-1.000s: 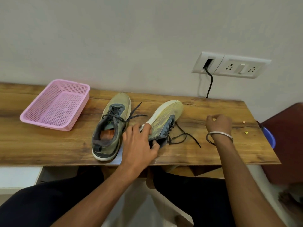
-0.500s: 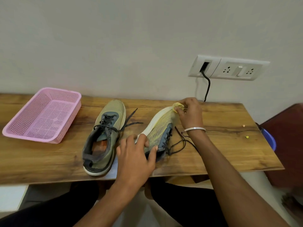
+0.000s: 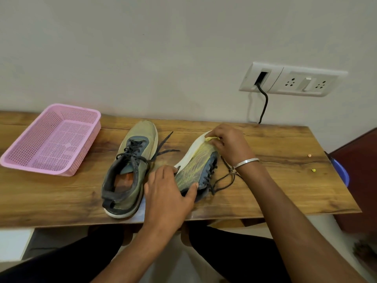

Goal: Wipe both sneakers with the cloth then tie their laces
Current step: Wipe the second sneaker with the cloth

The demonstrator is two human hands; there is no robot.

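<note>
Wiping was underway: right hand (image 3: pixel 229 147) pinched the cloth (image 3: pixel 212 138) on the tilted shoe's (image 3: pixel 195 168) toe, left hand (image 3: pixel 169 193) gripped its heel; both laces (image 3: pixel 222 180) untied.

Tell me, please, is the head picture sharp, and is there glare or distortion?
Head view: soft, even light with faint shadows; the tilted sneaker, yellow cloth and both hands are fairly sharp; wide-angle distortion bends the wooden table edges and the wall socket panel; a pale reflection lies on the near table edge.
</note>
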